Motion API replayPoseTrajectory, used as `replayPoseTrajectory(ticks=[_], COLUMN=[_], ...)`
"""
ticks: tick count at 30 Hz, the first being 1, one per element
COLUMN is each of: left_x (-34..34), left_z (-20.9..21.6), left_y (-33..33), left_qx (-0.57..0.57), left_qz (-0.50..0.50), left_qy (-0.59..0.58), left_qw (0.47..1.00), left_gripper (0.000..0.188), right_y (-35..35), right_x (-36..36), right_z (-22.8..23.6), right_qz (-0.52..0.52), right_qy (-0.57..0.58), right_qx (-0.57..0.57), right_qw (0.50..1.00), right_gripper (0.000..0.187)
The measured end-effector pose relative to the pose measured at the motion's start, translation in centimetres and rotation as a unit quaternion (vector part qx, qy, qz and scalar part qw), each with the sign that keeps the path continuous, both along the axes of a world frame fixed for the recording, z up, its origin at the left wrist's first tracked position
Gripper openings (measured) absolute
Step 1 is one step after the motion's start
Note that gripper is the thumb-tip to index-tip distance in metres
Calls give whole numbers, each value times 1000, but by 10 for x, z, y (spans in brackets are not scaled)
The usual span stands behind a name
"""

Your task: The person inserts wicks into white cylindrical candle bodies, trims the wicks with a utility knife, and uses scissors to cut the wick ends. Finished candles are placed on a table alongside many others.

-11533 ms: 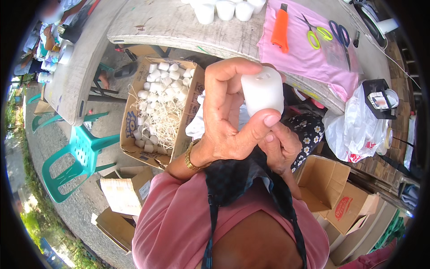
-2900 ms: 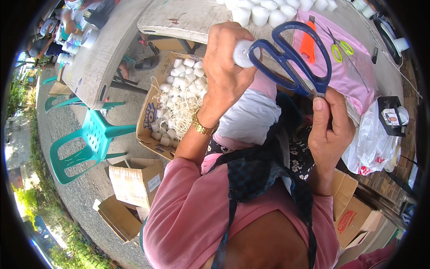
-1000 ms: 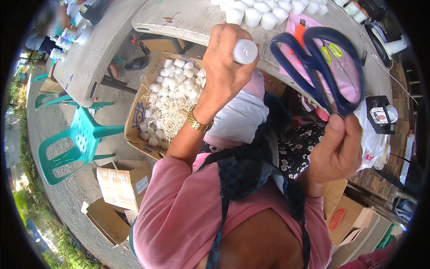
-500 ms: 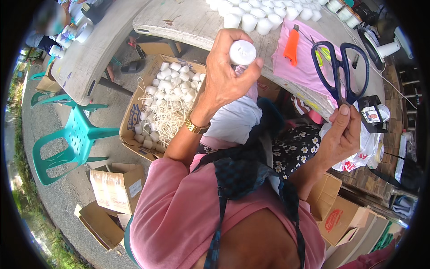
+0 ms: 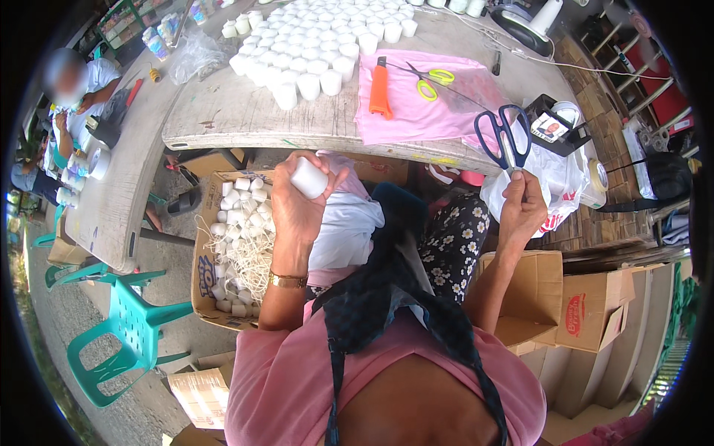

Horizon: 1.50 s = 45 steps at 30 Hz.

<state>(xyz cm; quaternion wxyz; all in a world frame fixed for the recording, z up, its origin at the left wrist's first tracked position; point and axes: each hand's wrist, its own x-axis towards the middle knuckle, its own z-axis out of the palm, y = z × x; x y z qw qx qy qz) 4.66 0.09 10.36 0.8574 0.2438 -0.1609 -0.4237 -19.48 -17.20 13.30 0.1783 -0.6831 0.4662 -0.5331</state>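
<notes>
My left hand is closed around a short white cylinder that looks like a candle, held above my lap near the table's front edge. The candle is tilted, its side and pale end showing. In my right hand is a pair of navy-handled scissors, pinched at the blades with the handle loops upward; my fingers hide the blade tips. Below and left of my left hand stands a cardboard box of similar white candles, with a tangle of cream string on top.
Rows of white candles cover part of the table. A pink cloth carries an orange cutter and yellow-handled scissors. A white plastic bag lies right; a green chair stands left. Another person is at far left.
The view has shifted, bringing more of the table in. My left hand has turned, so the candle now shows its side instead of its round end. The scissors stay in my right hand.
</notes>
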Motion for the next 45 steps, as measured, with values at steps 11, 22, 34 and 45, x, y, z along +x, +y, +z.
replayPoseTrajectory(ticks=[11, 22, 34, 45], left_x=[12, 167, 120, -5], left_z=[28, 23, 9, 3], left_y=[2, -7, -50, -116], left_qx=[282, 438, 384, 201], left_qz=[134, 313, 469, 200], left_qy=[-443, -746, -698, -859], left_qw=[840, 392, 382, 425], left_gripper=[51, 36, 35, 32], right_y=[-91, -172, -123, -104], right_x=[40, 80, 119, 56], right_z=[0, -26, -21, -16], right_qz=[-23, -80, 178, 165], right_qy=[301, 363, 290, 271], right_qx=[-174, -257, -255, -179], right_qw=[937, 892, 905, 931], right_gripper=[24, 18, 22, 18])
